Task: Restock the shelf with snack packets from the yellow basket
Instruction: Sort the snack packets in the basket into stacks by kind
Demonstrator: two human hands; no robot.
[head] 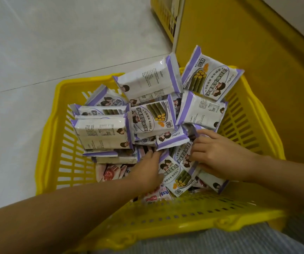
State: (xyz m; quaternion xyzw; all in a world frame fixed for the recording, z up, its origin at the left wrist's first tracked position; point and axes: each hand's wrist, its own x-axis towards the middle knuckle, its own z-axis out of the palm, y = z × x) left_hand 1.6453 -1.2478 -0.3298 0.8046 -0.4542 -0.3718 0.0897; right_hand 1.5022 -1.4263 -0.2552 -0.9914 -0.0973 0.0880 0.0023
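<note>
Looking down into the slotted yellow plastic basket (59, 136) on the pale tiled floor (37, 43), I am seeing my right grip (219, 154) pinching a purple-and-white foil snack packet (183, 158) by the near wall. My left grip (147, 167) is resting among neighbouring packets with its fingertips hidden, so I cannot tell its hold.
</note>
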